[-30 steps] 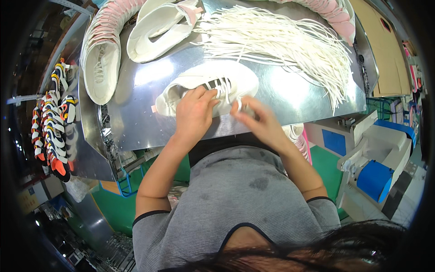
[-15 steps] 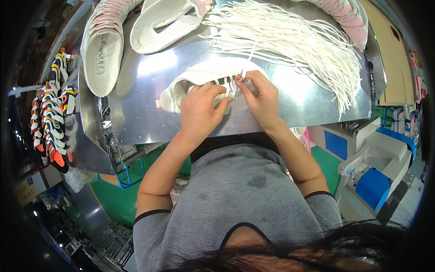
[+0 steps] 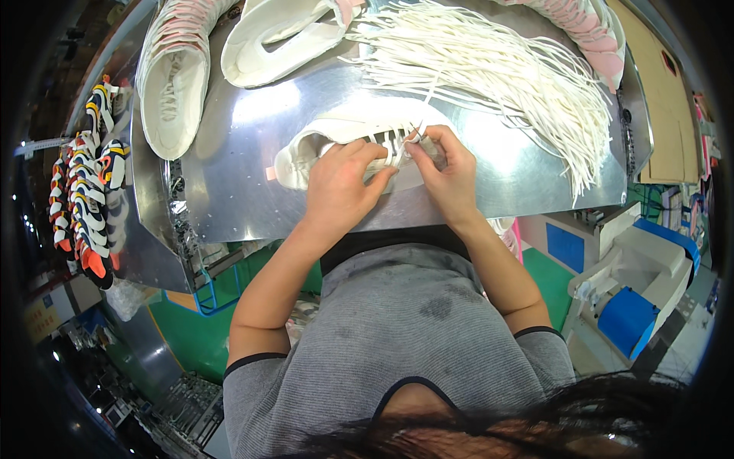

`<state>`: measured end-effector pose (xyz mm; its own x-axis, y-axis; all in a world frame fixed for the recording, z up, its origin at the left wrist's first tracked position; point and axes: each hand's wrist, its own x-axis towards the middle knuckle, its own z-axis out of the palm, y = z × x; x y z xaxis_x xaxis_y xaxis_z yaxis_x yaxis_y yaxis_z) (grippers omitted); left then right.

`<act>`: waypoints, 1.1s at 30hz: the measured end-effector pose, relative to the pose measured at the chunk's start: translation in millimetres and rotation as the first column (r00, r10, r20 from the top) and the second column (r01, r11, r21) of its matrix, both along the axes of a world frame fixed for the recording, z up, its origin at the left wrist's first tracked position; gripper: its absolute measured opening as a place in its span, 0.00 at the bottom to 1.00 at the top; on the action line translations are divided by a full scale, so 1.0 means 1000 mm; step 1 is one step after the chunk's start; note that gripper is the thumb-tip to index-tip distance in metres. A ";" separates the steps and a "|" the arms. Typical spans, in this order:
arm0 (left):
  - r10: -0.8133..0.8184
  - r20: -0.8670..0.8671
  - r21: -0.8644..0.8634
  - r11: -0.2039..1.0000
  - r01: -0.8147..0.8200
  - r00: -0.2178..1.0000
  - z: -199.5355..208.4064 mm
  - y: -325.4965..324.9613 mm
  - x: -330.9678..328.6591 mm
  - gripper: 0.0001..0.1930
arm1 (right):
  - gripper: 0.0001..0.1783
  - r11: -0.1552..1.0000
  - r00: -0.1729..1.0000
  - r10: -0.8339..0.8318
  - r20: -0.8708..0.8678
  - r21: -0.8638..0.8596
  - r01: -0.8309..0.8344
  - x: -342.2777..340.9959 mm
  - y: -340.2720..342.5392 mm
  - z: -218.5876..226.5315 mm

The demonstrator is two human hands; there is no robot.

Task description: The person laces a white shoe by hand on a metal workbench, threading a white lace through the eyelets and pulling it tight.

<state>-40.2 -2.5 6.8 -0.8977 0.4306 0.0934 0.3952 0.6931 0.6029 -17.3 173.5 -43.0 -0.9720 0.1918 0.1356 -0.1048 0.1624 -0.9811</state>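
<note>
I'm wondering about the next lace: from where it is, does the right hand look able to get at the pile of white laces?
Probably yes. The right hand is pinching a lace at the white shoe, and the pile of white laces lies just beyond it on the metal table, with nothing between them.

- One head view only, worn above the metal table point(image 3: 252, 191), looking steeply down.
- Close range: white shoe point(image 3: 336, 134) mid-table near frame centre, own torso below it.
- Fisheye bend: table edges curving toward the rim.
- Lace pile point(image 3: 505, 73) on the table's far right.
</note>
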 end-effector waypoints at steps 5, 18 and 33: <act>0.038 -0.060 -0.031 0.999 -0.039 0.998 -0.002 0.005 0.002 0.13 | 0.11 0.999 0.999 -0.034 0.015 -0.006 0.034 0.023 0.004 0.014; -0.045 -0.150 0.045 0.998 0.052 0.988 -0.014 0.002 0.000 0.09 | 0.08 0.983 0.948 0.138 0.288 0.074 -0.166 0.044 0.011 0.019; -0.241 -0.422 -0.083 0.970 0.227 0.874 -0.014 -0.013 0.032 0.08 | 0.12 0.935 0.954 0.161 0.251 0.270 -0.229 0.034 0.038 0.086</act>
